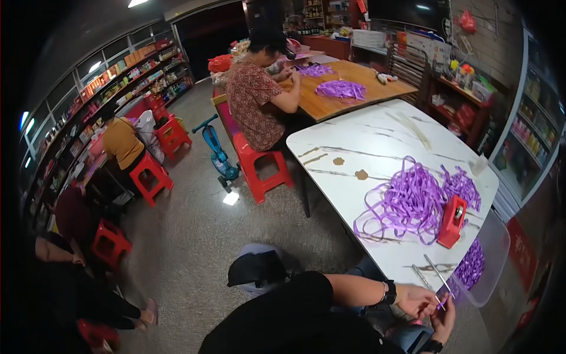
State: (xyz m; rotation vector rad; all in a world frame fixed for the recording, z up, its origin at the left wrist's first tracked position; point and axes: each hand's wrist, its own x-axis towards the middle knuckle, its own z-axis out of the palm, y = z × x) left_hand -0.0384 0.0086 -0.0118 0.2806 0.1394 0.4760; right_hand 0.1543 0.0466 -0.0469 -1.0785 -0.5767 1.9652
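Observation:
At the table's near right corner, my left hand (417, 300) and my right hand (443, 323) are close together with fingers bent in a pinch. A small bit of purple ribbon (441, 306) shows between their fingertips. Two thin silvery rods (437, 272) slant over the table edge toward my fingers; whether they touch them I cannot tell. Beyond lies a large loose heap of purple ribbon (410, 200), with a smaller bundle to its right. A red block-shaped holder with a metal part (452, 221) stands beside the heap.
A clear plastic bin (498, 268) of purple pieces hangs by the white table's (348, 138) right edge. Ahead, a person (253, 97) on a red stool (259, 174) works at a wooden table (377, 97). More seated people, red stools and a blue scooter (218, 153) are left.

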